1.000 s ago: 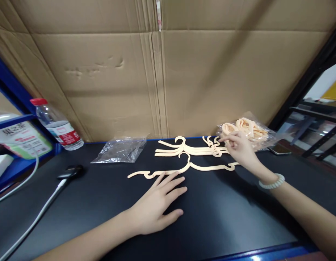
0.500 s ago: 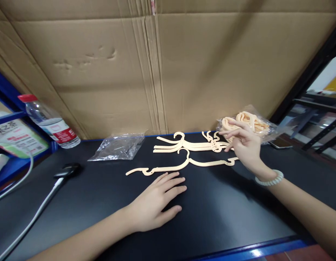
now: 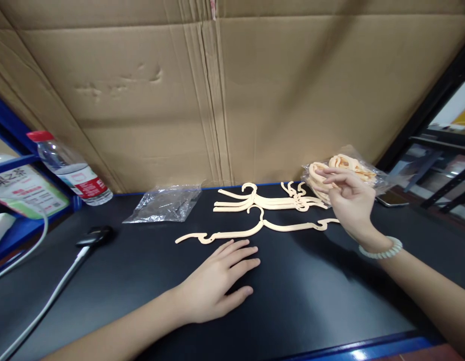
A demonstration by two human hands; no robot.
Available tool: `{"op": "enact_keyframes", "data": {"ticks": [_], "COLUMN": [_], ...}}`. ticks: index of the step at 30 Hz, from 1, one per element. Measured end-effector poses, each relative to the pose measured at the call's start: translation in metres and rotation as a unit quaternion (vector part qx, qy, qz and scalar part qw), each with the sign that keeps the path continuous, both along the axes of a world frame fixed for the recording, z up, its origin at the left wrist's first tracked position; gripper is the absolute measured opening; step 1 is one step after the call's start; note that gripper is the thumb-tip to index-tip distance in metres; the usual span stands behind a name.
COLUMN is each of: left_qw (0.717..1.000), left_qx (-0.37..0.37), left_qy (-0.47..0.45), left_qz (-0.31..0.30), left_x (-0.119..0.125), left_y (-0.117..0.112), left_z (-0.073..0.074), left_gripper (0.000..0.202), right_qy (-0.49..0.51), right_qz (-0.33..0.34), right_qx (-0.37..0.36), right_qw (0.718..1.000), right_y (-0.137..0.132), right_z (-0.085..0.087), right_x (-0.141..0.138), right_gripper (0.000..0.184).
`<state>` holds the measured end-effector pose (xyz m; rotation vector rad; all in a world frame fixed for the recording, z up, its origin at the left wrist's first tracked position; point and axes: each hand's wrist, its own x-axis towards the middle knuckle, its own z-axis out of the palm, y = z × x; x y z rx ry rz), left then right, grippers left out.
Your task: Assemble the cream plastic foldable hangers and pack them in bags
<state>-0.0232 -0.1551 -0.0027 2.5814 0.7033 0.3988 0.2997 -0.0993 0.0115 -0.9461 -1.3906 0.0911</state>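
Observation:
My left hand lies flat on the dark tabletop with its fingers spread, just in front of an unfolded cream folding hanger. That hanger stretches crosswise, its hook pointing away from me. Behind it lies a stack of similar folding hangers, with arms and hooks overlapping. My right hand hovers above the right end of the unfolded hanger, fingers apart and holding nothing that I can see. It partly covers a clear bag of folded hangers and the hanger's right tip.
An empty clear plastic bag lies at the back left. Left of it stand a red-capped bottle and a black plug on a white cable. A phone rests at the right. Cardboard walls off the back.
My right hand has shifted slightly to the right, uncovering more of the stack's right end. My left hand and the hangers stay in place; the whole view has moved a little.

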Motion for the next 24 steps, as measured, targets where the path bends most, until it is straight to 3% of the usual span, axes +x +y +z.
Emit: {"op": "enact_keyframes", "data": {"ticks": [7,14,19,22,24], "left_qw": [0.999,0.999,0.999,0.998,0.997], "left_qx": [0.023,0.024,0.023,0.027,0.026], "left_qy": [0.04,0.047,0.041,0.058,0.068], "left_qz": [-0.001,-0.001,0.003,0.005,0.005], "left_x": [-0.001,-0.001,-0.002,-0.002,-0.002], "left_y": [0.001,0.001,0.0,0.0,0.0], "left_z": [-0.001,-0.001,0.0,0.0,0.001], "left_gripper": [0.048,0.048,0.048,0.048,0.049], "right_qy": [0.016,-0.005,-0.128,-0.234,-0.325], "right_qz": [0.027,0.016,-0.069,-0.058,-0.051], "right_qx": [-0.009,-0.013,0.001,-0.012,-0.046], "right_qw": [0.999,1.0,0.989,0.97,0.943], "right_y": [0.003,0.006,0.013,0.023,0.032], "right_z": [0.001,-0.001,-0.005,-0.01,-0.014], "right_x": [-0.002,0.002,0.011,0.02,0.024], "right_gripper": [0.018,0.033,0.037,0.04,0.038]}}
